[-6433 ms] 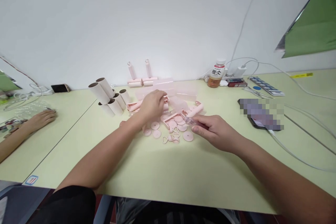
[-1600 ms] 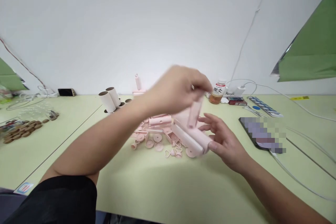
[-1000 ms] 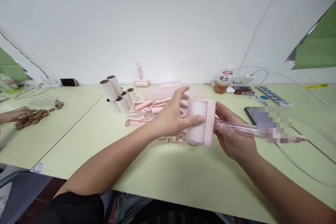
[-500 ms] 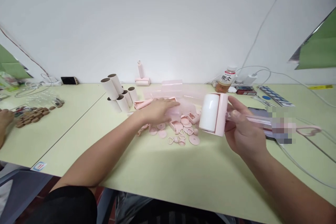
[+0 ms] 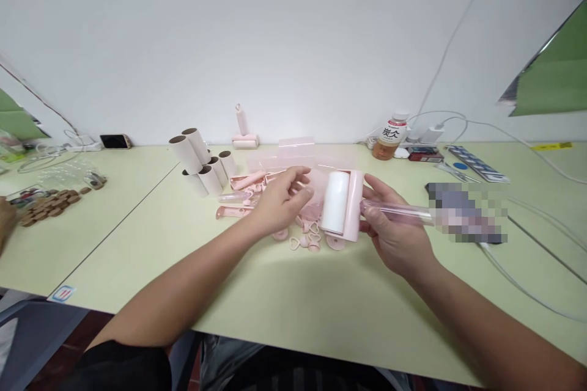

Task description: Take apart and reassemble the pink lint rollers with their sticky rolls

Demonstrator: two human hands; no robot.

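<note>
My right hand [image 5: 397, 238] is closed around the clear handle [image 5: 397, 211] of a lint roller. It holds the roller level above the table, and the white roll in its pink frame [image 5: 338, 203] points left. My left hand [image 5: 280, 200] hovers just left of the roll, over a heap of pink plastic parts [image 5: 305, 238]. Its fingers curl toward the thumb; I cannot see whether anything small is between them.
Several cardboard tubes [image 5: 198, 162] lean at the back left. A finished roller [image 5: 243, 134] stands by the wall, with clear pink covers [image 5: 296, 145] nearby. A drink bottle [image 5: 387, 135], cables and a phone [image 5: 463, 215] lie to the right. Another person's hand [image 5: 5, 220] and brown discs [image 5: 46, 208] are far left.
My left hand has lifted off the heap of parts and come close to the roll. My right hand has brought the roller lower and leftward, toward the middle.
</note>
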